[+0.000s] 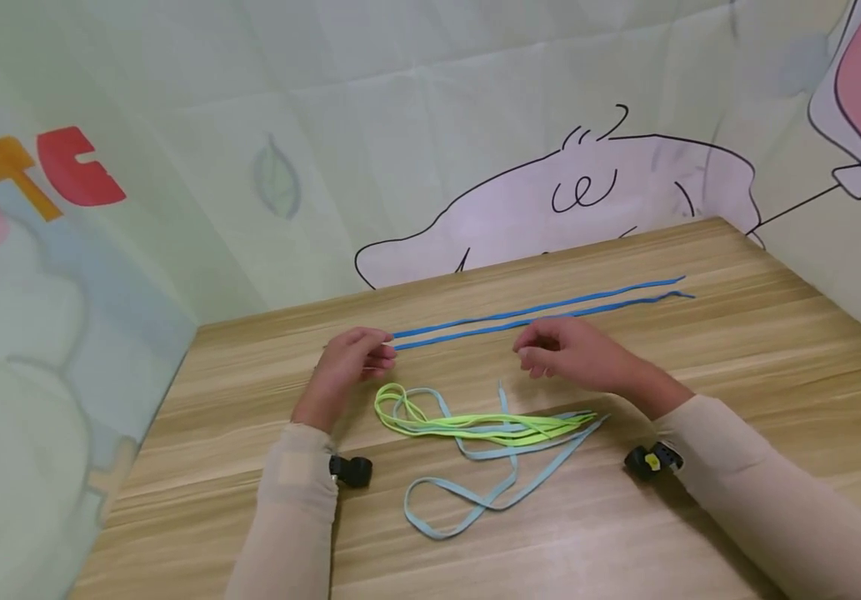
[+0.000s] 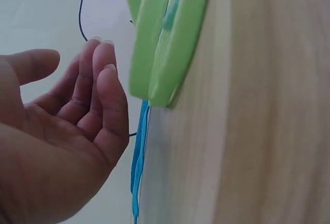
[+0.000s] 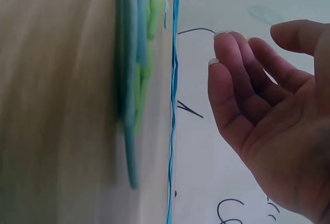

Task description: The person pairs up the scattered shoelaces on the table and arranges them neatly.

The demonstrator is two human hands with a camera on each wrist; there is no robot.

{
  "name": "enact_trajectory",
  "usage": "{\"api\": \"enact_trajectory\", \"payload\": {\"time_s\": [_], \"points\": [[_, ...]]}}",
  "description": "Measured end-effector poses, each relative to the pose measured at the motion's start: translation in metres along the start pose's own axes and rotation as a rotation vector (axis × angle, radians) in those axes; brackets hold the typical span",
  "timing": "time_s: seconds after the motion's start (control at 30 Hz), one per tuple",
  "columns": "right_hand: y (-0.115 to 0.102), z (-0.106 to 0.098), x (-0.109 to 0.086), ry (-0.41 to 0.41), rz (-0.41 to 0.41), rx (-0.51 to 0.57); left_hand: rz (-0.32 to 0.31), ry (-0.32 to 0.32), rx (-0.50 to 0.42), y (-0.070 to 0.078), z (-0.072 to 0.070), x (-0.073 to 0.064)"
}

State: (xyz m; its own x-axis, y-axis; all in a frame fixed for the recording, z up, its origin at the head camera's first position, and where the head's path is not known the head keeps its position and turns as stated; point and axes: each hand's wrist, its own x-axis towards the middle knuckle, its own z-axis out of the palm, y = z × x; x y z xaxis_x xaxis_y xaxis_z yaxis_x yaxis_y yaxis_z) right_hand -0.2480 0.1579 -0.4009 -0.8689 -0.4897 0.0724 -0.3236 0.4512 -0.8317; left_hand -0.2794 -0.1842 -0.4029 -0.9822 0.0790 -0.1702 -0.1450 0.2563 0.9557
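Observation:
Two flat blue shoelaces, the far lace point(image 1: 505, 315) and the near lace point(image 1: 468, 332), lie stretched side by side across the back of the table. My left hand point(image 1: 355, 354) hovers by their left ends, which it partly hides; its fingers are loosely bent around nothing. Close to the near blue lace, toward its right part, is my right hand point(image 1: 568, 350), also relaxed with its fingers loosely bent and holding nothing. A folded yellow-green shoelace point(image 2: 142, 44) lies in front of the hands, tangled with a pale blue shoelace point(image 1: 432, 481) that loops toward the front.
The wood-grain table point(image 1: 212, 467) meets a printed cloth backdrop point(image 1: 340, 167) at its back and sides. Small black cameras sit on both wrists, a left one point(image 1: 355, 472) and a right one point(image 1: 643, 463).

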Motion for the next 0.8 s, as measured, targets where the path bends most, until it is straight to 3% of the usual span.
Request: {"api": "enact_trajectory", "payload": {"time_s": [0.27, 0.43, 0.6, 0.8], "points": [[-0.008, 0.015, -0.002, -0.181, -0.063, -0.239, 0.051, -0.117, 0.099, 0.005, 0.014, -0.005], [-0.012, 0.022, -0.004, -0.301, -0.083, -0.332, 0.111, -0.27, 0.239, 0.007, 0.021, -0.009], [-0.014, 0.026, -0.007, -0.358, -0.061, -0.386, 0.099, -0.414, 0.324, 0.008, 0.027, -0.013], [-0.015, 0.027, -0.008, -0.411, -0.045, -0.407, 0.08, -0.456, 0.36, 0.006, 0.03, -0.015]]}}
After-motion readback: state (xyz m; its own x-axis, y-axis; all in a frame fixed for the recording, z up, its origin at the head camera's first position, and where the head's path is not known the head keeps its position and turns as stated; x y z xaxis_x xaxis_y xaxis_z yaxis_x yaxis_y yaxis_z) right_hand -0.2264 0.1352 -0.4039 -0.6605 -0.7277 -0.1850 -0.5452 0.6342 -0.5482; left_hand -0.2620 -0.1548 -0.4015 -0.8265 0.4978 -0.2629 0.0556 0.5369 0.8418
